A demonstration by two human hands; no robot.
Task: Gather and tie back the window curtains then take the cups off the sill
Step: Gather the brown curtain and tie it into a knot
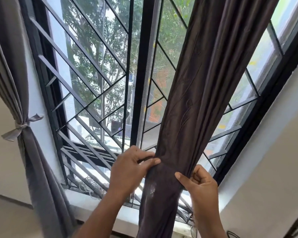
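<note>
The right curtain (193, 103), dark brown-grey, hangs bunched into a narrow column from the top right down past the sill. My left hand (132, 165) pinches its left edge at the waist of the bunch, and a thin dark band there seems to run under the fingers. On the other side, my right hand (199, 181) grips the curtain's right edge a little lower. The left curtain (34, 152), grey, hangs at the far left, gathered by a grey tie (21, 125) knotted around it. No cups show on the white sill (93, 201).
A black window frame (141, 74) with diagonal metal grille bars fills the middle, with trees outside. Tangled thin wire (91, 185) lies on the sill at the left. White walls flank the window. A dark cable (232, 235) shows at the bottom right.
</note>
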